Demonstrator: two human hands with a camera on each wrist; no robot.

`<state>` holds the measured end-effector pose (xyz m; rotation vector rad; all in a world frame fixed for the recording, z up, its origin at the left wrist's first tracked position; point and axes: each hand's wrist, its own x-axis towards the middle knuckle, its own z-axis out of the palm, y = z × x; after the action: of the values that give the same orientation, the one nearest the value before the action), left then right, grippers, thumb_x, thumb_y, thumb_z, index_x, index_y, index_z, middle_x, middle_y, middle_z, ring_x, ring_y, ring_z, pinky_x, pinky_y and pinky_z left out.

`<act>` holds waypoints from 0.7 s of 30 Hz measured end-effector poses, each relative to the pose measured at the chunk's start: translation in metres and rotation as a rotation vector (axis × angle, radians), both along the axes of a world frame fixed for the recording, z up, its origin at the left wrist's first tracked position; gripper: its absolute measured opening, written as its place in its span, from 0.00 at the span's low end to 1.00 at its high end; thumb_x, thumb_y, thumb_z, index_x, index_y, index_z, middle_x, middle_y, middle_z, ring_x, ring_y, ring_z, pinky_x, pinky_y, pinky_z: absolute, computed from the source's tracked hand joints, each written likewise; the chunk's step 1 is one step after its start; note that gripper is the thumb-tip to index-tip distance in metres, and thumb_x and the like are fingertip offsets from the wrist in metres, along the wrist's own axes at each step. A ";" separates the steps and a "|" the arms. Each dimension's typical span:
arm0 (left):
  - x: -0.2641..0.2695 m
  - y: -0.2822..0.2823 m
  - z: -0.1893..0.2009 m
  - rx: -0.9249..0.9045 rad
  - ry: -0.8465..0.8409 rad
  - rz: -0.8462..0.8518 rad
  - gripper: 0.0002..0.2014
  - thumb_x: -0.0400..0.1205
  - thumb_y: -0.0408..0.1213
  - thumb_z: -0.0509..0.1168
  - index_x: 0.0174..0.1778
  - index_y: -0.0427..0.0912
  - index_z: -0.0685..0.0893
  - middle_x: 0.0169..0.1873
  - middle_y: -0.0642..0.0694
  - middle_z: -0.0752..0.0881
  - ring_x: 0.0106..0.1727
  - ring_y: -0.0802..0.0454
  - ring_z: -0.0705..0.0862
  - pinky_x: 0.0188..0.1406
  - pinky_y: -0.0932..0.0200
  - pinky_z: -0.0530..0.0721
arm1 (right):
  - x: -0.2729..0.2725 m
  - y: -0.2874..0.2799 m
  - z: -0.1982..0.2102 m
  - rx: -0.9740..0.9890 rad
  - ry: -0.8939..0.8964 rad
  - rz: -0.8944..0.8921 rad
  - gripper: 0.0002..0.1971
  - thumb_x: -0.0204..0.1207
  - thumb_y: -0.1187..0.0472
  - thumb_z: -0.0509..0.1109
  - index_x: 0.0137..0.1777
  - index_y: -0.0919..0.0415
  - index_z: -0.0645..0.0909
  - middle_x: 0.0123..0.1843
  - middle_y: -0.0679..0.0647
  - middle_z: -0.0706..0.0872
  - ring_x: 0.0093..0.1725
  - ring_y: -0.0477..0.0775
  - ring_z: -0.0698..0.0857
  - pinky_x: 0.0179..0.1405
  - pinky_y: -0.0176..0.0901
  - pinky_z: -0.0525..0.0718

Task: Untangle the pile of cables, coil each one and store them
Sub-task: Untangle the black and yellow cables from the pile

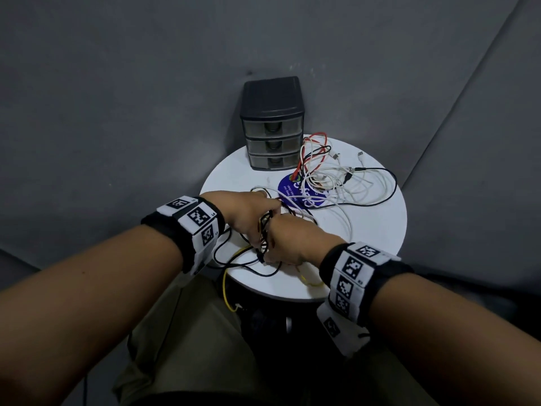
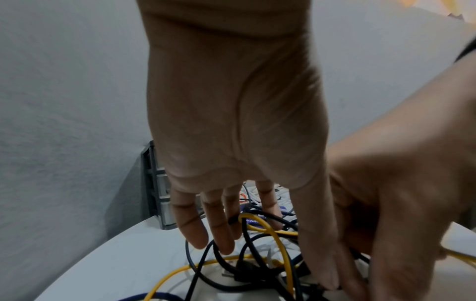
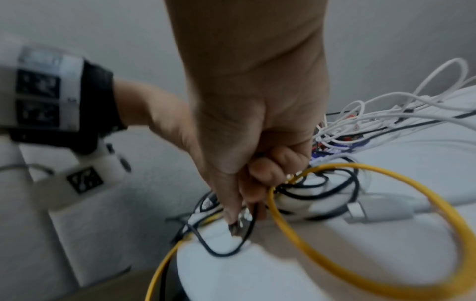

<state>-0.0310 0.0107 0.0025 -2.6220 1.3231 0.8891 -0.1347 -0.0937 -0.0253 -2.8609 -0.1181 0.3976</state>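
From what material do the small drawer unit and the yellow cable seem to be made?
The drawer unit looks like moulded plastic: a dark matte frame and smoky, see-through drawer fronts. The yellow cable seems to have a smooth rubber or PVC jacket, since it bends in soft loops with a slight sheen; its core is hidden.

Bare indoor corner, likely recording setup: plain grey walls (image 1: pixel 117 83), small round white table (image 1: pixel 374 230), dark three-drawer unit (image 1: pixel 272 124), loose cables (image 1: pixel 336 177), marker wristbands (image 1: pixel 199 230)
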 end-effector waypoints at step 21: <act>0.011 -0.011 0.018 -0.300 -0.059 -0.028 0.28 0.64 0.76 0.70 0.55 0.65 0.83 0.63 0.55 0.76 0.68 0.50 0.75 0.70 0.41 0.76 | -0.003 -0.064 0.100 0.957 -0.334 -0.129 0.07 0.77 0.75 0.70 0.40 0.68 0.85 0.32 0.55 0.84 0.29 0.38 0.77 0.31 0.25 0.73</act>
<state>-0.0198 0.0000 0.0207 -2.8111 1.5845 0.6467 -0.1372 -0.1580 0.0747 -1.9410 -0.1349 -0.1509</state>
